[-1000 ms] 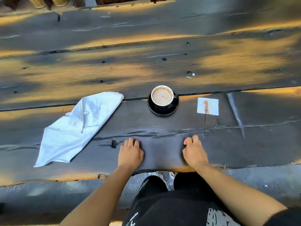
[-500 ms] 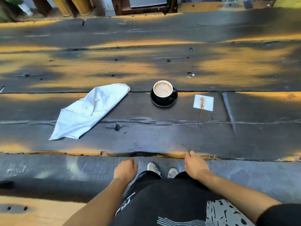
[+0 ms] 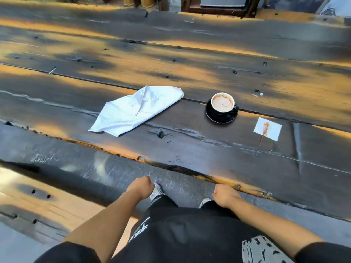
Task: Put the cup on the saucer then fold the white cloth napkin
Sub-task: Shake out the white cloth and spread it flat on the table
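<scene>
White cloth, the napkin (image 3: 136,111), lies loosely folded and rumpled on the left part of the dark plank table (image 3: 190,149), one corner reaching toward the near edge and the opposite rounded end pointing toward the cup. It is well apart from both hands. To its right, near but not touching, the cup (image 3: 222,103) sits upright on the black saucer (image 3: 221,117), its handle turned to the right; it is black outside, white at the rim, and holds a pale brown foamy drink. Farther right lies a small white paper (image 3: 267,130) with a thin stick (image 3: 263,134) laid across it, brown stains around the stick.

At the bottom, below the table's near edge, the left hand (image 3: 141,187) hangs with its fingers curled under and holds nothing. The right hand (image 3: 225,196) is just beside the table's edge, fingers likewise curled inward, gripping nothing that can be seen. Between and below the two forearms are black shorts (image 3: 190,234) with a white print, and shoes (image 3: 156,190) on the grey floor (image 3: 114,168).
</scene>
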A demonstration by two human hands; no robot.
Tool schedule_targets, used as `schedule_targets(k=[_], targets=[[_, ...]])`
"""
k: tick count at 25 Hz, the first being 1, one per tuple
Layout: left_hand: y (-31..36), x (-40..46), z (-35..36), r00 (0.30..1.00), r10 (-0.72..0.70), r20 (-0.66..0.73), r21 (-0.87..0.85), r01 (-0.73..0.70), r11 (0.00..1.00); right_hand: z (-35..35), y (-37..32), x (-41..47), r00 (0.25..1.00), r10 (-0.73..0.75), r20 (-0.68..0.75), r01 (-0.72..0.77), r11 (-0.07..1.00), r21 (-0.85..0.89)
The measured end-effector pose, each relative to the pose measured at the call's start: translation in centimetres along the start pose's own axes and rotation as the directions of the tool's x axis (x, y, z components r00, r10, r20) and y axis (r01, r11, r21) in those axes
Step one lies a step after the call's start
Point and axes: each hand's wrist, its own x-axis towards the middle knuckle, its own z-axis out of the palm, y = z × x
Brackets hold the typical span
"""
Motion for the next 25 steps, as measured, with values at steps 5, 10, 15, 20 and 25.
schedule_targets(k=[5,10,15,20,25], targets=[[-5.2,3.4,-3.9,1.000,0.025,0.010,-0.062,-0.024,0.998,-1.7,-7.3,1.8,0.999,0.040,0.018,-0.041,0.999,0.021],[-11.9,7.3,-9.3,0.996,0.051,0.068,-0.061,-0.047,0.997,-2.1,-15.5,3.6,0.991,0.137,-0.008,-0.135,0.981,0.143],[-16.0,9.5,-13.3,0.990,0.069,0.123,-0.036,-0.065,0.997,-2.5,-21.8,4.9,0.980,0.200,-0.021,-0.190,0.955,0.229],[-17.9,11.0,-15.6,0.990,0.064,0.127,-0.034,-0.060,0.998,-3.8,-25.6,6.3,0.985,0.170,-0.022,-0.158,0.948,0.278],[-18.2,11.9,-17.9,0.998,0.018,0.064,-0.151,-0.008,0.988,-6.3,-28.0,8.9,0.997,0.072,-0.040,-0.058,0.957,0.285]])
